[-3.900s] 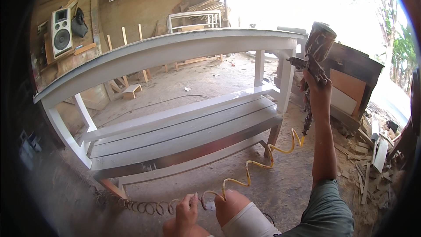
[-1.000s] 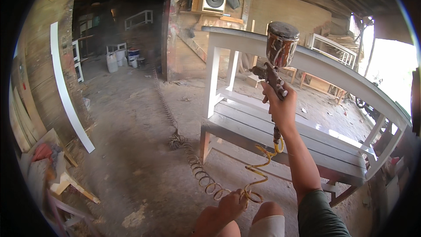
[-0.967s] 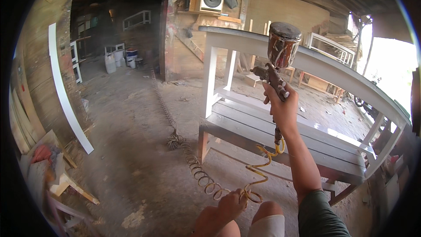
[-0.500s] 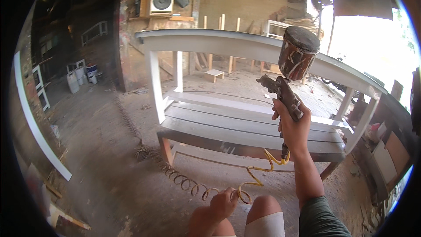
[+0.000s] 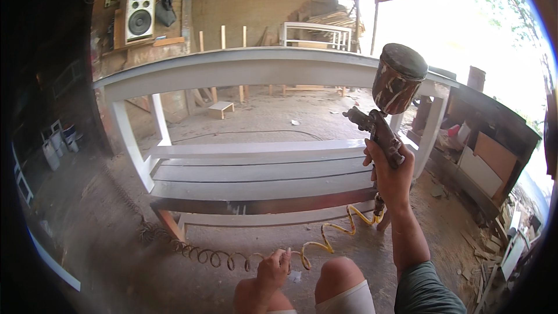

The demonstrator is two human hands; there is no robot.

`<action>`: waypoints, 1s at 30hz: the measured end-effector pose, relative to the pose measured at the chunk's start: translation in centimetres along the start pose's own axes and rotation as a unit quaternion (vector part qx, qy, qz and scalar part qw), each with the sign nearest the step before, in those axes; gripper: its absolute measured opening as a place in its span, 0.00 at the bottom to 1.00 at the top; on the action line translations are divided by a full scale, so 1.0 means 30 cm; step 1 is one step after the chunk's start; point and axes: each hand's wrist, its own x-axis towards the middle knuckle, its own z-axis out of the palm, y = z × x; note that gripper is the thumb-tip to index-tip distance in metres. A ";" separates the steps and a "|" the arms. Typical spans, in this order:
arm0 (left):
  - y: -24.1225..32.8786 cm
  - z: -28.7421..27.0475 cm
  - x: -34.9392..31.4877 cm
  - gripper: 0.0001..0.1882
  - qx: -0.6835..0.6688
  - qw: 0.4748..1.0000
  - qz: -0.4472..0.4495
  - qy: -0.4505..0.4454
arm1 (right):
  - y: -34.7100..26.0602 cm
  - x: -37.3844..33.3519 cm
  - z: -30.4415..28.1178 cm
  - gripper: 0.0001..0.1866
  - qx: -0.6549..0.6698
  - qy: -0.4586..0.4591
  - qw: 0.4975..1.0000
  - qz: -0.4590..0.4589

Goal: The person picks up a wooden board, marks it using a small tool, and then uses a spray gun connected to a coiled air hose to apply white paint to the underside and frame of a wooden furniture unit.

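My right hand (image 5: 392,177) is wrapped round the handle of a paint-stained spray gun (image 5: 383,138), raised at the right. On top of the gun sits a dark, paint-streaked cup (image 5: 397,84). A coiled air hose (image 5: 332,227), yellow near the gun, runs from the handle's base. Low in the middle, by my knees, my left hand (image 5: 273,268) is closed on this hose. Beyond my hands stands a long white-grey table (image 5: 250,75). Below its top is a slatted bench (image 5: 256,173), its front edge (image 5: 261,206) dark and partly brown.
A speaker (image 5: 140,14) hangs on the back wall. Pails (image 5: 71,136) stand far left; a small wooden stool (image 5: 221,109) is behind the table. At the right are a dark cabinet-like piece (image 5: 485,139) and scrap wood (image 5: 494,244). The hose trails left over the dusty floor.
The view has turned right, so the table and bench appear farther left. My right hand still holds the gun up, and my left hand keeps its grip on the hose.
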 end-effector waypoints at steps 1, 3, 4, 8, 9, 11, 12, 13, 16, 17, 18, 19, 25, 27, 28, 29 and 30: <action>0.009 0.010 0.009 0.21 -0.011 1.000 0.006 0.002 | 0.008 0.007 -0.036 0.15 -0.013 0.003 1.000 -0.003; 0.019 0.037 0.022 0.20 -0.018 1.000 0.016 0.002 | 0.017 0.019 -0.110 0.15 -0.041 0.010 0.999 -0.009; 0.022 0.051 0.028 0.20 -0.022 1.000 0.021 0.002 | 0.020 0.023 -0.139 0.15 -0.041 0.018 0.999 -0.006; 0.019 0.107 0.058 0.18 -0.054 0.998 0.043 0.001 | 0.036 0.041 -0.238 0.13 -0.041 0.056 0.998 -0.002; 0.016 0.118 0.062 0.18 -0.060 0.997 0.048 -0.001 | 0.042 0.047 -0.258 0.12 -0.041 0.065 0.997 -0.003; 0.026 0.134 0.074 0.18 -0.070 0.996 0.054 -0.009 | 0.053 0.061 -0.300 0.11 -0.045 0.083 0.996 -0.006; 0.040 0.137 0.074 0.17 -0.075 0.996 0.056 -0.014 | 0.059 0.067 -0.323 0.11 -0.047 0.092 0.995 -0.007; 0.049 0.142 0.078 0.17 -0.079 0.995 0.058 -0.018 | 0.067 0.074 -0.345 0.11 -0.059 0.101 0.993 -0.016; 0.030 0.167 0.083 0.16 -0.097 0.993 0.058 -0.020 | 0.095 0.092 -0.407 0.10 -0.091 0.124 0.988 -0.024; 0.021 0.178 0.084 0.16 -0.100 0.993 0.057 -0.021 | 0.100 0.097 -0.435 0.09 -0.103 0.132 0.986 -0.016; 0.004 0.195 0.090 0.16 -0.097 0.994 0.054 -0.022 | 0.106 0.103 -0.462 0.09 -0.115 0.139 0.984 -0.007; -0.008 0.207 0.095 0.16 -0.093 0.994 0.055 -0.023 | 0.116 0.109 -0.489 0.10 -0.120 0.144 0.982 -0.006; -0.037 0.241 0.117 0.18 -0.095 0.993 0.056 -0.037 | 0.153 0.149 -0.570 0.10 -0.124 0.196 0.972 -0.024; -0.007 0.239 0.123 0.17 -0.104 0.992 0.051 -0.049 | 0.157 0.163 -0.599 0.10 -0.140 0.205 0.968 -0.030; 0.000 0.243 0.126 0.17 -0.106 0.992 0.051 -0.054 | 0.160 0.170 -0.614 0.10 -0.147 0.209 0.966 -0.033; 0.008 0.244 0.129 0.16 -0.107 0.991 0.051 -0.058 | 0.172 0.181 -0.631 0.10 -0.150 0.216 0.964 -0.042; 0.010 0.249 0.133 0.17 -0.107 0.991 0.053 -0.060 | 0.193 0.193 -0.652 0.10 -0.153 0.223 0.961 -0.051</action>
